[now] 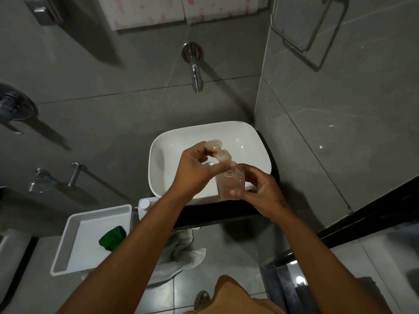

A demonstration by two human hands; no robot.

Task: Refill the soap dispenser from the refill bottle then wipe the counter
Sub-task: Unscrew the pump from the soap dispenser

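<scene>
A clear soap dispenser (230, 185) is held over the front of the white sink basin (172, 141). My right hand (260, 189) grips its body from the right. My left hand (195, 168) pinches the pale pump head (218, 149) at its top. A white refill bottle (145, 206), capped, stands on the dark counter (222, 215) left of the basin, partly hidden by my left forearm. A green cloth (112, 237) lies in a white tray (68, 245) at the lower left.
A chrome tap (196, 73) juts from the grey tiled wall above the basin. A white towel (181, 252) hangs below the counter. A glass partition with a dark frame (362, 214) stands to the right. A towel rail (77, 173) is on the left wall.
</scene>
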